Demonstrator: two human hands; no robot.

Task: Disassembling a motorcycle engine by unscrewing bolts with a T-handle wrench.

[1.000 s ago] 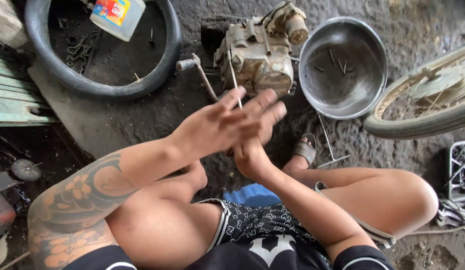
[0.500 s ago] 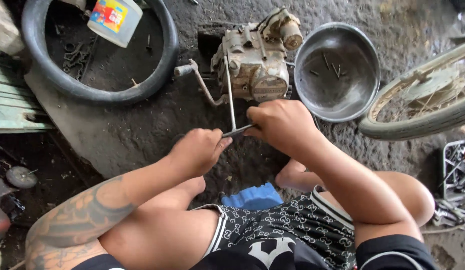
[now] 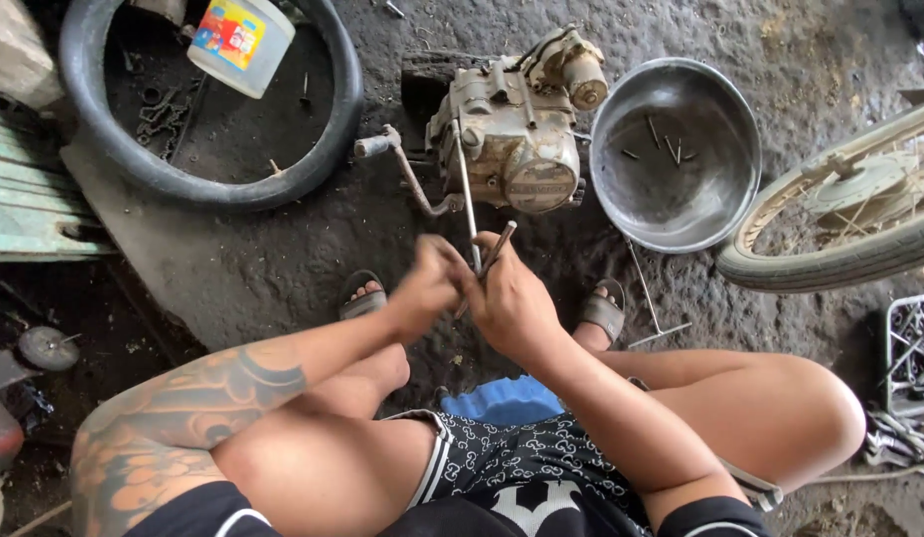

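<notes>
A thin, dark metal rod tool (image 3: 494,254) stands tilted between both hands, its tip pointing toward 1 o'clock; just beside it a long pale steel rod (image 3: 466,189) runs from the hands up to the grimy, cream-coloured small engine block (image 3: 511,139) sitting on the dirt floor at 12 o'clock. The right hand (image 3: 511,303) is curled tight around the dark tool, its grip pressed together on the shaft. The left hand (image 3: 427,283) touches the right at the same spot, fingers bunched and pinching near the lower end of the rods; which rod it pinches cannot be told.

At 2 o'clock, just beside the engine, lies a dented round steel basin (image 3: 680,159) with a few small nails in it. A spoked bicycle wheel (image 3: 840,219) closes the 3 o'clock edge. At 10 o'clock a black rubber tyre (image 3: 333,119) rings a white plastic bucket (image 3: 238,45). Bare dark floor lies open between tyre and hands, toward 9 o'clock.
</notes>
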